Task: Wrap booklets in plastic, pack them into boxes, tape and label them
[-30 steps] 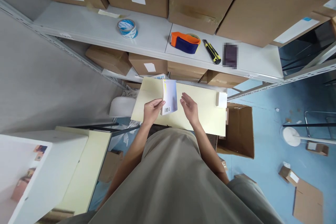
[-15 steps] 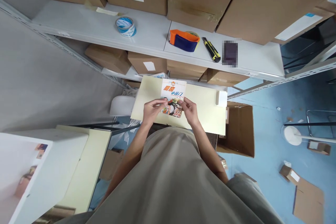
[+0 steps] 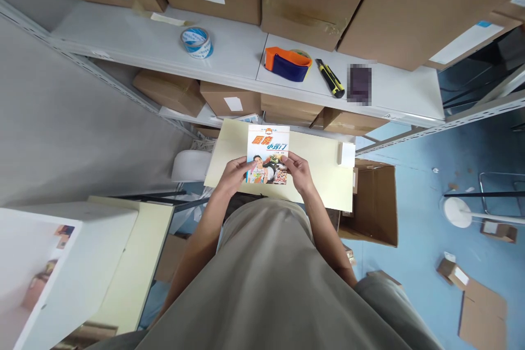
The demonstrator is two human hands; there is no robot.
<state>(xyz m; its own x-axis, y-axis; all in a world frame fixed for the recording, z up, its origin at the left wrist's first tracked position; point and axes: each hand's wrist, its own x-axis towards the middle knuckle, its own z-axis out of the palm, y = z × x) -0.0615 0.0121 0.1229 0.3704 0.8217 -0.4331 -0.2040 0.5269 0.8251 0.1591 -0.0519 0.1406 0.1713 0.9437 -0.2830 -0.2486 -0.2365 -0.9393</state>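
Book (image 3: 267,145) turned front-up, between left grip (image 3: 234,173) and right grip (image 3: 299,173)

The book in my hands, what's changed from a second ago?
The book has been turned over: the barcode side showed then, the illustrated front cover faces up now. The right hand, apart from it before, has taken hold of its right edge; the left hand still holds the left. The utility knife and blue-and-white tape roll stayed on the shelf.

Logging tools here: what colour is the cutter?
The cutter is yellow and black, clearest in the head view.
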